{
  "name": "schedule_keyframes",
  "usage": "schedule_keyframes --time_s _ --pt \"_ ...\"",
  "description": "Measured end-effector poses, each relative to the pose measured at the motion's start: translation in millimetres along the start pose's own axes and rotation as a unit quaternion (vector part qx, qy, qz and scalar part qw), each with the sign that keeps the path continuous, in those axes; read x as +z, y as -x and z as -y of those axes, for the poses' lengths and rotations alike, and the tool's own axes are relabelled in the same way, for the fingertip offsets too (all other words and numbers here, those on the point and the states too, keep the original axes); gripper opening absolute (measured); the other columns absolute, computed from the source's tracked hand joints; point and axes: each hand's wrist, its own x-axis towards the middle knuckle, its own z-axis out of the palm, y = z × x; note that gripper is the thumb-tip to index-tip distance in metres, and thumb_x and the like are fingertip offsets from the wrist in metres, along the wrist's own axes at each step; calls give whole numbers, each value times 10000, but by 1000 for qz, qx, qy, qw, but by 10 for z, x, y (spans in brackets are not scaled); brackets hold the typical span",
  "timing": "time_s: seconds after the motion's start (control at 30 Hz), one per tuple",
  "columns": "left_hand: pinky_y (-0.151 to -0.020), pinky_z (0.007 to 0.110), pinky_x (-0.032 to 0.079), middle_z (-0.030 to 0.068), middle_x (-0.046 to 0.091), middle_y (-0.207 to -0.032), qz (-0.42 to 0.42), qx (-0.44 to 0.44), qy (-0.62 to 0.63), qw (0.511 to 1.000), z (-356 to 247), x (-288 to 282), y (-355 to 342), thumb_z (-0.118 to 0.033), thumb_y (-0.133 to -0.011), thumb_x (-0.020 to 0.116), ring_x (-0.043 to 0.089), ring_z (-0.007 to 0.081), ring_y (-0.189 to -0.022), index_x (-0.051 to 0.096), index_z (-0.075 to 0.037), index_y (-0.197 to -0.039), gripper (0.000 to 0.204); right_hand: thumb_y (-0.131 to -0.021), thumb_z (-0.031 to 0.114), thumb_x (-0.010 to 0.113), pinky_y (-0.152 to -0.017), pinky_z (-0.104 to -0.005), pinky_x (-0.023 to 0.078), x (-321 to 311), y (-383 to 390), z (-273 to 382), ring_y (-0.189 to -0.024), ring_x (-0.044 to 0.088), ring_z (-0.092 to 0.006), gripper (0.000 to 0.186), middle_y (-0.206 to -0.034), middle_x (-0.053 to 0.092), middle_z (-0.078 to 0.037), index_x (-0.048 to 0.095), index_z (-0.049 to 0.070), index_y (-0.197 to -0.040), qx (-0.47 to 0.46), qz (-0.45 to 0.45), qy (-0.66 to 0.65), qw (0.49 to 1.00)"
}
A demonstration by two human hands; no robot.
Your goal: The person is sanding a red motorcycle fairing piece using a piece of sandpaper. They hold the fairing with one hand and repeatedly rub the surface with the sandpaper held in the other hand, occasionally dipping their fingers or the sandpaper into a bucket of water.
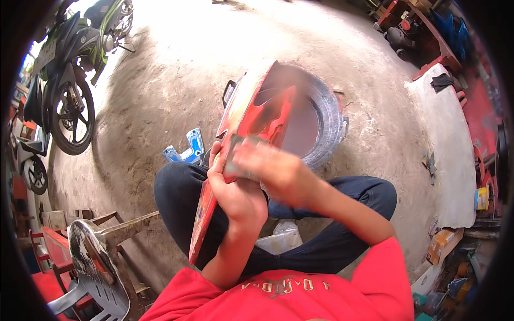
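A long red body panel [249, 120], worn pale along one side, slants from beside my left thigh up over a round tub [331, 115]. It looks like a motorcycle fairing. My left hand [238, 200] grips the panel from beneath, around its middle, with the thumb along the left edge. My right hand [286, 174], blurred by motion, presses a flat grey piece of sandpaper [233, 155] on the panel just above my left hand. Murky greyish-brown water [302, 125] shows in the tub, partly hidden by the panel.
A blue and white plastic part [187, 150] lies on the concrete by my left knee. A white container [281, 241] sits between my legs. Motorcycles [69, 101] stand at the left, above a worn chair [101, 273]. A white slab [450, 160] lies at the right.
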Motion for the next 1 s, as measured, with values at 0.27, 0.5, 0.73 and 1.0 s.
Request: schedule_keyframes --time_s 0.27,0.5,0.73,1.0 --pt "-1028 469 540 143 570 -1417 -12 -16 -12 1000 -29 77 52 -296 -1054 443 608 294 -1282 433 -150 -1400 375 -870 -1 621 -1046 -442 556 -88 -44 -350 -1220 681 -323 395 -1267 715 -145 709 84 -1245 205 -7 -66 976" --pt "-1047 487 535 157 564 -1419 -12 -20 -14 1000 -7 145 74 -280 -1054 451 605 318 -1291 436 -140 -1392 366 -921 22 600 -1031 -450 558 -194 100 -808 -1233 667 -357 371 -1250 722 -157 702 82 -1273 344 -30 -62 936" --pt "-1044 485 537 159 551 -1436 11 -15 3 1000 -71 38 48 -291 -1060 453 604 315 -1292 428 -141 -1409 380 -920 -73 598 -1115 -451 496 -91 -84 18 -1316 614 -365 411 -1329 681 -199 665 32 -1312 63 32 -41 997" --pt "-1017 458 559 143 548 -1448 -12 -19 -7 1000 -57 39 84 -297 -1061 459 602 306 -1293 421 -149 -1433 402 -890 31 657 -1095 -453 520 -14 -11 -123 -1288 636 -339 430 -1347 668 -191 667 76 -1318 72 23 26 997"
